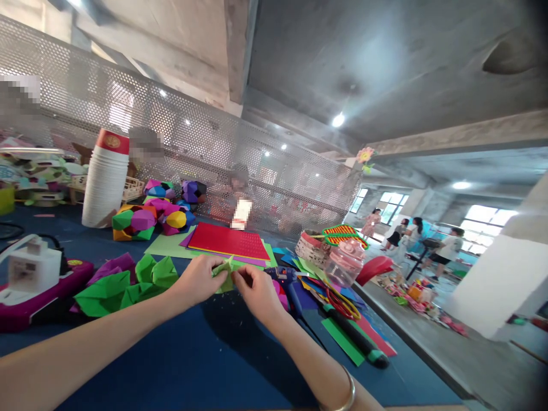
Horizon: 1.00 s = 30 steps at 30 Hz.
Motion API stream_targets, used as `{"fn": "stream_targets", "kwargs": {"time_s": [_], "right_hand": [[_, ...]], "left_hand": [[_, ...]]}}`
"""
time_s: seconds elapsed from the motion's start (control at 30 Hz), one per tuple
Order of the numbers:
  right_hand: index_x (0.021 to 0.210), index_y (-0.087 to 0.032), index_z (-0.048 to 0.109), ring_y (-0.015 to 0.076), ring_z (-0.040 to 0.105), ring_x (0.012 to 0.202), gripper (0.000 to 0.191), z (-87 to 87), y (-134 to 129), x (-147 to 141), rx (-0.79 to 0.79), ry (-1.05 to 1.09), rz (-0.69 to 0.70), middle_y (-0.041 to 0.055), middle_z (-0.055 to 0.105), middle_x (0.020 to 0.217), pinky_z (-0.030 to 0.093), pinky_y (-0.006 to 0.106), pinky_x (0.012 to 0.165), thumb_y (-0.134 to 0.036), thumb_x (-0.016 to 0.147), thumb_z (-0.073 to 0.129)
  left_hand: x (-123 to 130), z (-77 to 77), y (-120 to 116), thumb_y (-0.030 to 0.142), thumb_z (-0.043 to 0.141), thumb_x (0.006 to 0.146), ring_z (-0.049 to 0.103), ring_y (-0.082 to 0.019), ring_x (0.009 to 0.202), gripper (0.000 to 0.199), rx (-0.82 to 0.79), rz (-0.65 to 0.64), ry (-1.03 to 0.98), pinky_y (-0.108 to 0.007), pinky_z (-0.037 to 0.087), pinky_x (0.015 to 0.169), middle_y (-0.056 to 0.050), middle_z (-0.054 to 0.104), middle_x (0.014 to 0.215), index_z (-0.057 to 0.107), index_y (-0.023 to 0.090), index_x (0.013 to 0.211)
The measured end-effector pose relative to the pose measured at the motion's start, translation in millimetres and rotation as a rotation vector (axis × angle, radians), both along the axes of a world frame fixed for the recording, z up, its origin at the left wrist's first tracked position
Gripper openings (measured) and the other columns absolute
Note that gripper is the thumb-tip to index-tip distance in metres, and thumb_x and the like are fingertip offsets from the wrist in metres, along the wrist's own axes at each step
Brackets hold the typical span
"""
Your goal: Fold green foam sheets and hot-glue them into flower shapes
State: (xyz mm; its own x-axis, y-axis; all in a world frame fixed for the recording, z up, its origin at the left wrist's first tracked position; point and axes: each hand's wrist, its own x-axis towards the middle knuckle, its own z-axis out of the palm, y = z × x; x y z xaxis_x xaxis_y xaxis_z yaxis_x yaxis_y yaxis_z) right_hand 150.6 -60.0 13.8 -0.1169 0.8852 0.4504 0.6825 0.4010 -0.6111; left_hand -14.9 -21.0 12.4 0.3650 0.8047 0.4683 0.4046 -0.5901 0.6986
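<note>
Between my hands is a piece of light green folded paper (224, 268), raised over the blue tabletop. My left hand (200, 281) pinches its left side with thumb and fingers. On the other side, the fingertips of my right hand (259, 292) close on its right edge. Just behind lies a stack of coloured paper with a red sheet (229, 240) on top. A blue hot glue gun (287, 279) rests right beside my right hand. Left of my left forearm sit several green folded paper pieces (105, 294), with purple ones (112, 268) behind them.
Finished-looking paper balls (135, 221) and a tall stack of paper cups (106, 180) stand at back left. A power strip (43, 297) lies at left. Scissors (342, 299), a black-handled tool (357, 337) and a clear jar (345, 265) occupy the right. A perforated screen (274, 165) borders the back.
</note>
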Motion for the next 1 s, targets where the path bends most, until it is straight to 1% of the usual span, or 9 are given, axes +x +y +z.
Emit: {"fn": "stream_targets", "kwargs": {"time_s": [0.13,0.33,0.4,0.5,0.57,0.67,0.77,1.0], "right_hand": [[0.073,-0.018,0.062,0.0139,0.053,0.060,0.022,-3.1,2,0,0.052,-0.046,0.011,0.0007,0.061,0.065,0.035,0.023,0.054,-0.034,0.086,0.052],[0.074,-0.018,0.062,0.0149,0.055,0.063,0.015,-2.3,-1,0,0.170,-0.143,-0.002,0.0023,0.063,0.069,0.037,0.024,0.059,-0.022,0.084,0.052],[0.075,-0.018,0.064,0.0156,0.057,0.065,0.016,-0.3,-2,1,0.165,-0.146,0.007,0.0026,0.065,0.071,0.038,0.024,0.060,-0.023,0.086,0.053],[0.074,-0.019,0.066,0.0164,0.060,0.069,0.024,3.8,-3,4,0.122,-0.134,0.047,0.0031,0.067,0.072,0.039,0.024,0.062,-0.024,0.090,0.048],[0.078,-0.019,0.067,0.0171,0.061,0.073,0.027,6.0,-3,6,0.150,-0.140,0.049,0.0043,0.068,0.076,0.041,0.025,0.066,-0.024,0.093,0.045],[0.087,-0.019,0.066,0.0182,0.061,0.080,0.018,5.8,-1,6,0.217,-0.145,0.045,0.0056,0.067,0.085,0.043,0.027,0.072,-0.026,0.091,0.050],[0.089,-0.020,0.065,0.0182,0.060,0.083,0.011,2.6,1,6,0.215,-0.142,0.069,0.0047,0.067,0.087,0.044,0.027,0.074,-0.024,0.088,0.055],[0.087,-0.019,0.062,0.0185,0.057,0.084,0.010,0.2,-4,2,0.291,-0.242,0.071,0.0049,0.063,0.085,0.043,0.028,0.074,-0.016,0.086,0.052]], "left_hand": [[2,0.1,-3,0.025,0.050,0.072,0.046,-0.012,0.056,0.019,0.039,0.005,0.019,-0.023,0.030,0.054,0.001,0.055,0.056,0.063,0.014,0.064],[4,-4.1,-1,0.027,0.053,0.071,0.049,-0.014,0.058,0.019,-0.003,-0.003,-0.030,-0.023,0.033,0.057,0.000,0.058,0.056,0.068,0.015,0.068],[3,-3.8,1,0.028,0.053,0.071,0.050,-0.015,0.058,0.020,-0.025,-0.008,-0.029,-0.023,0.034,0.057,0.000,0.059,0.056,0.068,0.015,0.068],[2,-2.9,4,0.029,0.052,0.070,0.052,-0.016,0.058,0.021,-0.082,-0.023,-0.016,-0.023,0.034,0.055,0.000,0.060,0.056,0.068,0.015,0.067],[2,-3.6,6,0.029,0.052,0.068,0.052,-0.016,0.057,0.020,-0.151,-0.048,-0.030,-0.023,0.035,0.053,0.000,0.060,0.057,0.066,0.015,0.065],[3,-7.1,8,0.028,0.051,0.065,0.052,-0.016,0.055,0.014,-0.226,-0.093,-0.056,-0.022,0.037,0.052,0.001,0.056,0.054,0.060,0.017,0.060],[6,-10.6,8,0.027,0.050,0.064,0.052,-0.015,0.054,0.012,-0.228,-0.123,-0.028,-0.022,0.037,0.051,0.003,0.052,0.052,0.055,0.018,0.058],[8,-14.1,6,0.026,0.050,0.064,0.053,-0.014,0.054,0.014,-0.222,-0.157,-0.033,-0.022,0.040,0.050,0.002,0.053,0.054,0.060,0.016,0.062]]}}
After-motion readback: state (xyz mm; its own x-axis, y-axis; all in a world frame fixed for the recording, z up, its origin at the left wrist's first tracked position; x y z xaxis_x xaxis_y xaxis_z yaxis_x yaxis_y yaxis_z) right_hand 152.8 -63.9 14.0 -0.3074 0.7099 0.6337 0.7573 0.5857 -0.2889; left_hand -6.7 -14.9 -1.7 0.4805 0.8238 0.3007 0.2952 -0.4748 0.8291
